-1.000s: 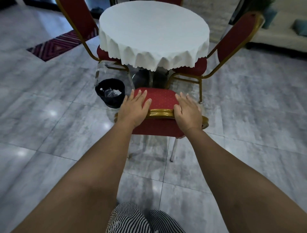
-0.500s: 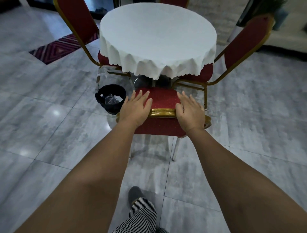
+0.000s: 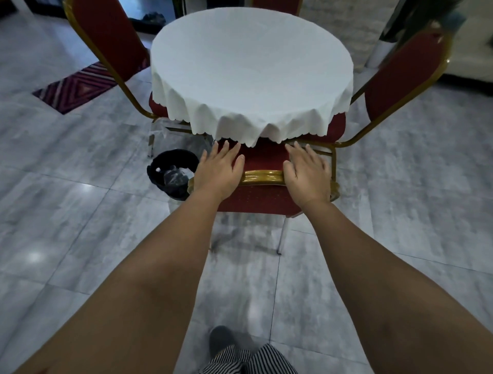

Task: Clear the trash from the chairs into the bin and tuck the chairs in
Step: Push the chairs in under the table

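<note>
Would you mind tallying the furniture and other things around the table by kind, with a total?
Red chairs: 4 (near, left, right, far, only its top showing)
Round table with white cloth: 1
Black bin: 1
Patterned rug: 1
Total: 7

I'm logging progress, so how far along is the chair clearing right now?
Done: trash sits in the black bin, and the side chairs are tucked. In hand: left hand and right hand press the near chair, partly under the tablecloth. Left: nothing visible.
</note>
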Demonstrator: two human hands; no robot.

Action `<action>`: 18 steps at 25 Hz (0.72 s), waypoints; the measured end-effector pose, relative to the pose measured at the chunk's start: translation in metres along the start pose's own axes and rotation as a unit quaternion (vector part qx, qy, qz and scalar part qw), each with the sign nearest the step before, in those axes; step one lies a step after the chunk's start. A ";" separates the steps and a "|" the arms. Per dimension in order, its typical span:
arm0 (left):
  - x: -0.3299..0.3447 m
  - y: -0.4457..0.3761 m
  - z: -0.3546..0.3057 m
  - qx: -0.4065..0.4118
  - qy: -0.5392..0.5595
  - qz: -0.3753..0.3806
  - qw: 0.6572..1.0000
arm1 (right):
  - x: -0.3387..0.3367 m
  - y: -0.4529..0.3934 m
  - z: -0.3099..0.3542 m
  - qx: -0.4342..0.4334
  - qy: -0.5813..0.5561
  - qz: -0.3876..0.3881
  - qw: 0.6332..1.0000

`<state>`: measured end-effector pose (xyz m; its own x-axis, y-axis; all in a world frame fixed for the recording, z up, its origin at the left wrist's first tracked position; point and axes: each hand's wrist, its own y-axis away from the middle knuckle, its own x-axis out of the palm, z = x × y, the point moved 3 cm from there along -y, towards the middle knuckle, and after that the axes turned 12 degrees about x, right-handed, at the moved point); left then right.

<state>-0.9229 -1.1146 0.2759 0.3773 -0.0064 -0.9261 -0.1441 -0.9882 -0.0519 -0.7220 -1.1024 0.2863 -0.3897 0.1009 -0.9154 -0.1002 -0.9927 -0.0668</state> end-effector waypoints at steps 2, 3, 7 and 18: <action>-0.001 -0.017 0.007 0.003 -0.003 0.000 1.000 | 0.004 -0.017 0.004 0.001 -0.006 -0.002 1.000; -0.002 -0.027 0.011 0.003 -0.004 0.000 1.000 | 0.005 -0.025 0.007 0.001 -0.008 -0.002 1.000; -0.003 -0.059 0.026 0.002 -0.006 0.004 1.000 | 0.012 -0.055 0.017 0.001 -0.015 -0.001 1.000; -0.007 -0.101 0.039 0.013 0.004 -0.013 1.000 | 0.018 -0.095 0.026 0.000 -0.009 -0.021 1.000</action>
<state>-0.9462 -1.0087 0.2728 0.3881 0.0189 -0.9214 -0.1578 -0.9837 -0.0867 -0.7431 -1.0044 0.2868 -0.4010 0.1443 -0.9046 -0.1167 -0.9875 -0.1058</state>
